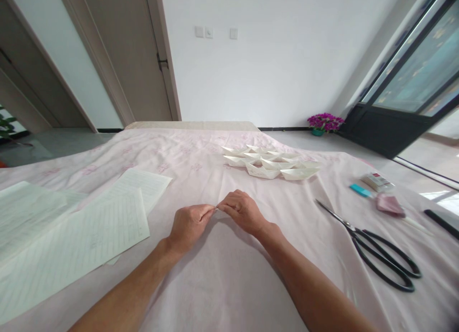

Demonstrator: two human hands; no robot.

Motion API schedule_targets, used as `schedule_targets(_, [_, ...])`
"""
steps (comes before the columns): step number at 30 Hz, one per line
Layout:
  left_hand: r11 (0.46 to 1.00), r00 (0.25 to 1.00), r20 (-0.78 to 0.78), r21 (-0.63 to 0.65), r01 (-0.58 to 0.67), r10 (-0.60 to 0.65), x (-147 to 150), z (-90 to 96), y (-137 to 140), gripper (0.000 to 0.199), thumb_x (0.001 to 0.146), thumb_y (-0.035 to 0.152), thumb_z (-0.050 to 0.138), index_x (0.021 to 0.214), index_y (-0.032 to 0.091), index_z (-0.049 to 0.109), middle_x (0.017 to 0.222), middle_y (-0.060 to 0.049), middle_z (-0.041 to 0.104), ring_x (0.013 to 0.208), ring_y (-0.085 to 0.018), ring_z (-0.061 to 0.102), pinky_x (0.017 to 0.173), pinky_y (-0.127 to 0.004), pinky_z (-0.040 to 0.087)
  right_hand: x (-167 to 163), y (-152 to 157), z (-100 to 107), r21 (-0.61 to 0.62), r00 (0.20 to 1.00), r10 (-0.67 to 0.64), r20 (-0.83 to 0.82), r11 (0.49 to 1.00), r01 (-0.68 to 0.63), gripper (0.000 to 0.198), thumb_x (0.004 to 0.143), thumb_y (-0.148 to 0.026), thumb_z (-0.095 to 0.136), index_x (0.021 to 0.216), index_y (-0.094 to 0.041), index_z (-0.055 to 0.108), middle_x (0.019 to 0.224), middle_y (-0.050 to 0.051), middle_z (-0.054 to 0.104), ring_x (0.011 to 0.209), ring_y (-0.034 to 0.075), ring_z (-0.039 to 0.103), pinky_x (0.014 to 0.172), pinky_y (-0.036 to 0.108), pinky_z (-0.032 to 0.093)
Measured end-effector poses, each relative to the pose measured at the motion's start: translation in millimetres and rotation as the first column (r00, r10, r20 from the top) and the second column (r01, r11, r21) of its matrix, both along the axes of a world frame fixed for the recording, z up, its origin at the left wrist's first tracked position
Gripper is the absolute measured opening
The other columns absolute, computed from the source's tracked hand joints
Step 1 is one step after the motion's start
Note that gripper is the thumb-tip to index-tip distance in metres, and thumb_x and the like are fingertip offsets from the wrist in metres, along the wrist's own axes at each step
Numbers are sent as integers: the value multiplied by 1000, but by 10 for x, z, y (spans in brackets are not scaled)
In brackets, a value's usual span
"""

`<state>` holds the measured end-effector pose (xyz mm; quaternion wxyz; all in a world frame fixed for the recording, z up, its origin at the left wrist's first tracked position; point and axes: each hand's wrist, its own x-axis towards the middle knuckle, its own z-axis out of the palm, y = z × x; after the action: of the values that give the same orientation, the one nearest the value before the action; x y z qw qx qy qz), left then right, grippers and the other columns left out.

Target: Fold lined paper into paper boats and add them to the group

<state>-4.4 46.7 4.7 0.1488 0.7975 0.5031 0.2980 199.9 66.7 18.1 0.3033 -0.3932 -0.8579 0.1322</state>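
Observation:
My left hand (pixel 190 226) and my right hand (pixel 243 211) meet above the middle of the cloth, fingertips nearly touching. Both are closed in a pinch. A tiny pale bit shows between the fingertips; what it belongs to is hidden by the fingers. Beyond my right hand stand several folded paper boats (pixel 267 169), grouped in rows. To the left of my left hand lie lined paper sheets (pixel 107 227), overlapping one another, with faint writing on them.
Black-handled scissors (pixel 373 251) lie to the right, blades slightly apart. Behind them are a blue eraser-like block (pixel 360 190), a small box (pixel 377 182), a pink cloth piece (pixel 390 204) and a black strip (pixel 442 223). A pink flowered cloth (pixel 222 294) covers the surface.

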Motion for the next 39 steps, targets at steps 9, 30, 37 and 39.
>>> schedule_targets(9, [984,996,86,-172,46,-31,50,27,34,45,94,49,43,66,17,60,58,3,54,58,-12,48,58,-23,30,-55,-43,-28,54,992,-90,87,995,85,18,93,-24,61,79,-19,71,75,2,67,74,14,56,73,27,35])
schedule_targets(30, [991,997,57,-122,55,-48,-53,37,120,44,91,47,46,64,16,61,56,4,45,56,-9,42,57,-23,26,241,106,-21,-137,988,-140,61,980,147,32,96,-36,51,72,-19,63,72,0,63,65,11,53,61,24,30])
schedule_targets(37, [932,653,682,-344,-110,329,-95,-35,202,39,81,53,59,78,15,67,62,2,55,59,-12,47,57,-22,37,411,207,-117,-312,809,-490,-325,863,398,36,92,-42,48,69,-18,63,60,-1,56,59,13,52,59,25,36])
schedule_targets(39, [906,491,792,-424,16,362,32,-19,154,40,75,53,67,84,14,69,68,0,62,61,-12,51,57,-21,41,229,152,-127,-397,781,-426,-457,883,249,37,93,-46,46,76,-18,64,65,0,59,59,13,53,59,24,41])
